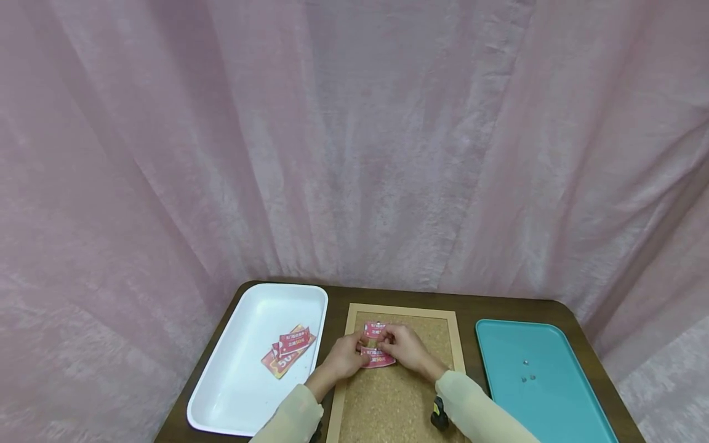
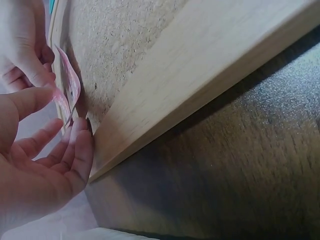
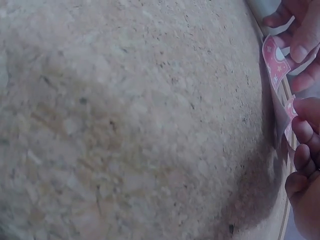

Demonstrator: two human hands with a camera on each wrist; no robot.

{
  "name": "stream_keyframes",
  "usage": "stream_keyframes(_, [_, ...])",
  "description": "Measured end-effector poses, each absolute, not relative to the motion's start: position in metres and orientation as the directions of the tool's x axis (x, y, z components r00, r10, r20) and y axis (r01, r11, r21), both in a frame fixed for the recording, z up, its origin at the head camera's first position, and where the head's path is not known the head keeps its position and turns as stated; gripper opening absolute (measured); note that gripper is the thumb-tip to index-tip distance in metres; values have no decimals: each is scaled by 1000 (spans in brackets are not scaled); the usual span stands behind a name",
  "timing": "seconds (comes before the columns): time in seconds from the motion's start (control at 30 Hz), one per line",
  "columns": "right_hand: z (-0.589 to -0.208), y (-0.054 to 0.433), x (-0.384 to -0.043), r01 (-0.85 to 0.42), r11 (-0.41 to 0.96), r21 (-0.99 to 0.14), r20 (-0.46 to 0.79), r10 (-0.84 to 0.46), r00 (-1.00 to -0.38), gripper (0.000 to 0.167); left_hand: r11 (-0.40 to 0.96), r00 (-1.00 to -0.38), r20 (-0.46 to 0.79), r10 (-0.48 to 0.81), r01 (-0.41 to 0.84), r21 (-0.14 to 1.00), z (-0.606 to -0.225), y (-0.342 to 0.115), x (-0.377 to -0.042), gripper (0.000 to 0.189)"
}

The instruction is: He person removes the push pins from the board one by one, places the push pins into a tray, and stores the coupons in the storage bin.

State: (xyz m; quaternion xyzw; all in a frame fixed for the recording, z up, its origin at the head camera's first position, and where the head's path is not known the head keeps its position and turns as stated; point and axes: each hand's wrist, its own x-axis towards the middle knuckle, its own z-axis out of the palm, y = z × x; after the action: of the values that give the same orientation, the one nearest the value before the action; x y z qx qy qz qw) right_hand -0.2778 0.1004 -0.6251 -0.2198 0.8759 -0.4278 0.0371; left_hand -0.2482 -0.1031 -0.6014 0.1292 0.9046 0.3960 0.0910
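Note:
Two red paper coupons with white print are on the cork board [image 1: 399,400]. The upper coupon [image 1: 375,329] lies flat near the board's top, with a small pin at its top edge. Just below, the lower coupon [image 1: 378,359] bows away from the cork. My left hand [image 1: 342,357] holds its left end between thumb and fingers. At its top edge, my right hand [image 1: 407,349] has its fingertips pinched together; I cannot tell whether a pin is between them. In the right wrist view the curved coupon [image 3: 276,65] shows beside both hands.
To the left, a white tray [image 1: 221,387] holds several more coupons [image 1: 288,351] in a loose pile. A teal tray [image 1: 554,400] on the right has a few tiny clear pieces [image 1: 528,371] in it. Wooden framing [image 1: 460,344] edges the cork board. A pink curtain [image 1: 354,154] hangs behind the dark table.

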Motion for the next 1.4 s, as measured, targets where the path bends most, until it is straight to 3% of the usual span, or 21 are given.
stream_keyframes(0.83, [-634, 88, -282, -402, 596, -694, 158, -419, -894, 11, 626, -958, -23, 286, 168, 761, -614, -101, -249, 25])
stream_keyframes(1.4, [-629, 87, -282, -375, 626, -684, 97, -432, -897, 15, 620, -959, -14, 282, 171, 765, -620, -101, -248, 20])
